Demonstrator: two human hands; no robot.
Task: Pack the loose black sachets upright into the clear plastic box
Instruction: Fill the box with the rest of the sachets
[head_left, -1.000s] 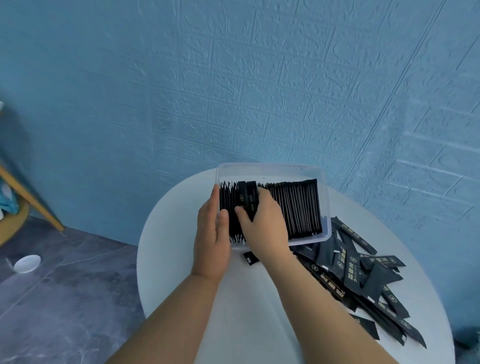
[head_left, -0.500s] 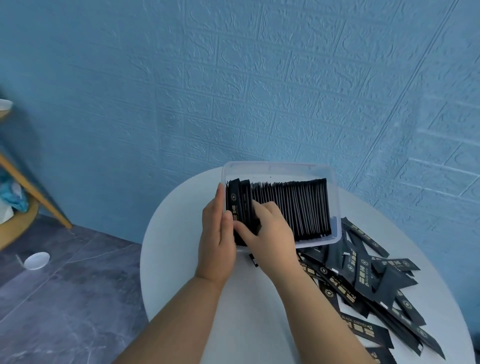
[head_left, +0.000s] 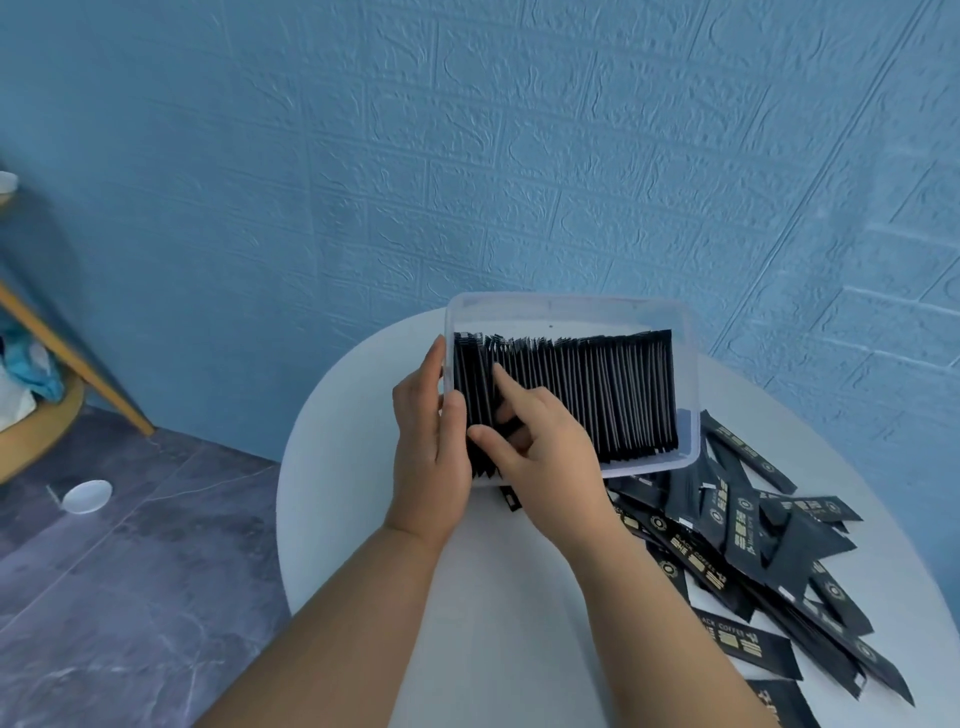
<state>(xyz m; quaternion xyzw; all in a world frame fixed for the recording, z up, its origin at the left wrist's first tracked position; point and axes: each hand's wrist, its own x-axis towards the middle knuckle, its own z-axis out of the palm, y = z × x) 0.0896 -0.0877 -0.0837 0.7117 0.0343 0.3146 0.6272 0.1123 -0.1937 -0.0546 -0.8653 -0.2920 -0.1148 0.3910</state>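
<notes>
Two grips above white table (head_left: 358, 467): left hand (head_left: 430, 449) clasps box (head_left: 690, 364), right hand (head_left: 551, 460) pinches sachets (head_left: 597, 395).

Box (head_left: 690, 364): clear plastic, smooth, slightly cloudy walls, faint sheen on the rim.
Packed sachets (head_left: 597, 395): black film, matt edges.
Loose sachets (head_left: 727, 545): black film, low satin sheen, metallic gold print.
Table (head_left: 353, 415): white top, smooth, matt.
Wall (head_left: 467, 156): blue covering, embossed brick pattern, rough grain, matt.
Floor (head_left: 130, 597): grey marble-look tile, smooth, dull gloss.
Rack (head_left: 78, 364): pale wood, smooth.
Dish (head_left: 87, 495): white, smooth; material unclear.
</notes>
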